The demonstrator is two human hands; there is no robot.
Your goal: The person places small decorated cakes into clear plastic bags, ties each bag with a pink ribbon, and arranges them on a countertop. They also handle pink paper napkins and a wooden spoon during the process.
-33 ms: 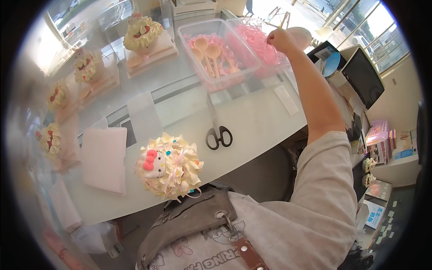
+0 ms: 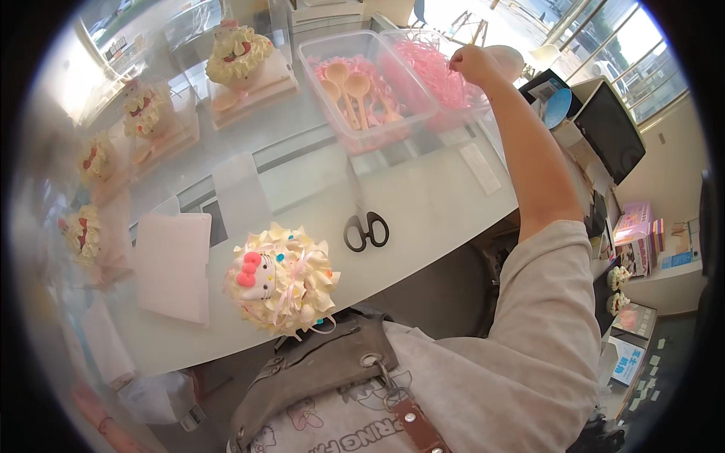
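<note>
While the right hand (image 2: 474, 63) reaches far right, fingers pinched on pink shreds (image 2: 438, 72) in a clear tub (image 2: 411, 38), spoon tub (image 2: 362, 87) just left, scissors (image 2: 365, 229) mid-table, decorated cake (image 2: 281, 279) near, more cakes (image 2: 143, 113) far left, left hand unseen.

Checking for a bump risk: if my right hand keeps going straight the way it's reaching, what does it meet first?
Probably the pink shredded paper in the far clear tub; your right hand hovers at its right edge, fingers pointing toward it. Depth is unclear.
</note>
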